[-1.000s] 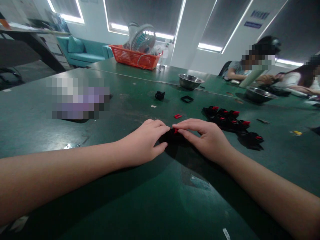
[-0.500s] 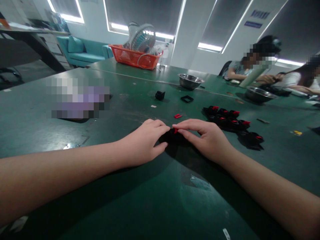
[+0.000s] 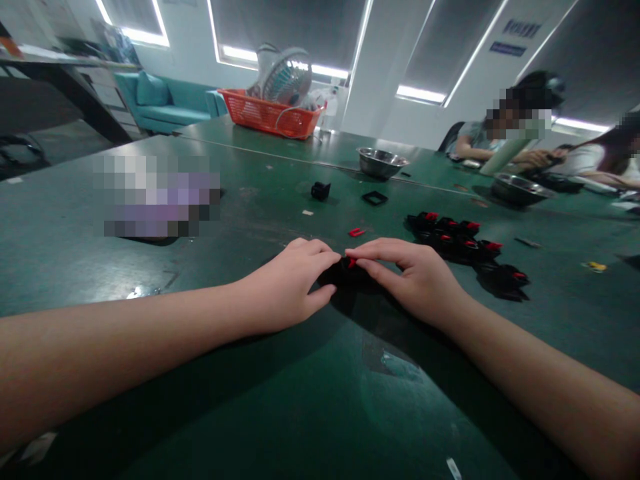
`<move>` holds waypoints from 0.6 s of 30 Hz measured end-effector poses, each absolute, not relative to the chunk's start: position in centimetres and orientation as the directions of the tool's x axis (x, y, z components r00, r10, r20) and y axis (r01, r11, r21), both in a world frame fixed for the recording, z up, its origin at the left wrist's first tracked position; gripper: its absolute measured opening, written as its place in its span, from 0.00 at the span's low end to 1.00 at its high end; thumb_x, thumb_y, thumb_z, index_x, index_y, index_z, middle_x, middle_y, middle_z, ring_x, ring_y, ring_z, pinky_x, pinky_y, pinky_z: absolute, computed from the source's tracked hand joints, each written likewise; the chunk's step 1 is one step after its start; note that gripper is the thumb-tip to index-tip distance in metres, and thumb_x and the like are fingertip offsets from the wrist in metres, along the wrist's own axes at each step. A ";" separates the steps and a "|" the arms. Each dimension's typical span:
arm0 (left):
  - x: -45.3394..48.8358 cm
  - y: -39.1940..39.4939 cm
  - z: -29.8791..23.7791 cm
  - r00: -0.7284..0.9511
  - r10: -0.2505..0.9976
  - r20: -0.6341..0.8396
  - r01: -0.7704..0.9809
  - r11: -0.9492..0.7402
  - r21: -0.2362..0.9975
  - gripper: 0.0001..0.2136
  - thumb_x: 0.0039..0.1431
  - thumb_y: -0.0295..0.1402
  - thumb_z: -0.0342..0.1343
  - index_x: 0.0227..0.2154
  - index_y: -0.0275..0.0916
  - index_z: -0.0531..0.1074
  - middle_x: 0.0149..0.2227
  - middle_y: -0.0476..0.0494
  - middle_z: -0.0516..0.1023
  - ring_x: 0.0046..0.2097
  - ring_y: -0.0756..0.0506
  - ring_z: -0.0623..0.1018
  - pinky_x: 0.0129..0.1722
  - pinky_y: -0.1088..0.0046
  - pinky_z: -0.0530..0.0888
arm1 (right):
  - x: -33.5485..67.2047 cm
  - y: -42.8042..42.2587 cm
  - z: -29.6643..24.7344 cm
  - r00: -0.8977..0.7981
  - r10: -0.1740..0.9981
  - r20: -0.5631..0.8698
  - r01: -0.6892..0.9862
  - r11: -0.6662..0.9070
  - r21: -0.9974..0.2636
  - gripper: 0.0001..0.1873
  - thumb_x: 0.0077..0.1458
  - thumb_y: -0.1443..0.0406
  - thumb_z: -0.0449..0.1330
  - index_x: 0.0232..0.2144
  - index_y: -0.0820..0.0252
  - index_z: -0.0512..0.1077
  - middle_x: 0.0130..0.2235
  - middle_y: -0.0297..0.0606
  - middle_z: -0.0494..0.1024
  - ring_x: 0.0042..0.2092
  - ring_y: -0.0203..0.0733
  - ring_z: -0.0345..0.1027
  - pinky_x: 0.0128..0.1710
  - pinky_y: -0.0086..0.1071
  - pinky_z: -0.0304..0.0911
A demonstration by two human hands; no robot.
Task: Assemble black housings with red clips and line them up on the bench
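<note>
Between my hands, low on the green table [image 3: 310,400], lies a black plastic part [image 3: 345,275], mostly hidden by fingers and shadow. My left hand [image 3: 300,287] is closed around its left side, thumb in front and fingers behind. A small red piece [image 3: 352,262] sits at the top of the black part. My right hand [image 3: 415,273] pinches this red piece between thumb and index finger. Just beyond the hands lies a loose red clip [image 3: 357,232]. Several black parts with red pieces [image 3: 450,240] are grouped to the right.
Farther back are a black block [image 3: 321,191], a flat black frame [image 3: 375,198] and two metal bowls [image 3: 382,164]. A red basket [image 3: 270,117] holding a fan stands at the far edge. A blurred purple object [image 3: 160,207] lies left. Two people sit at the right.
</note>
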State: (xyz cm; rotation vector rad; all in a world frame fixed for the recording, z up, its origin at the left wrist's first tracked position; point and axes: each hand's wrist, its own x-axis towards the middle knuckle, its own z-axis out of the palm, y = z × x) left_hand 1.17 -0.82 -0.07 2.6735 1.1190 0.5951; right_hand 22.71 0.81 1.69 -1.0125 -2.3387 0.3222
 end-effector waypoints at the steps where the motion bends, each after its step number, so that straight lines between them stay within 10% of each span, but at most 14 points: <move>1: 1.2 -0.8 -0.1 0.636 0.715 0.291 0.642 -0.699 0.314 0.16 0.61 0.31 0.54 0.51 0.32 0.70 0.52 0.34 0.73 0.53 0.37 0.71 0.56 0.55 0.68 | 22.7 0.8 1.7 -0.555 0.727 0.406 0.591 0.687 -0.423 0.12 0.59 0.67 0.58 0.42 0.61 0.79 0.42 0.41 0.83 0.44 0.43 0.77 0.49 0.38 0.70; 18: 1.1 -0.8 -0.2 0.634 0.715 0.295 0.647 -0.699 0.305 0.16 0.61 0.31 0.53 0.51 0.34 0.69 0.52 0.36 0.73 0.53 0.38 0.71 0.56 0.56 0.68 | 22.7 0.8 1.8 -0.546 0.737 0.398 0.605 0.675 -0.422 0.12 0.58 0.67 0.58 0.41 0.55 0.79 0.42 0.38 0.83 0.44 0.44 0.77 0.48 0.40 0.71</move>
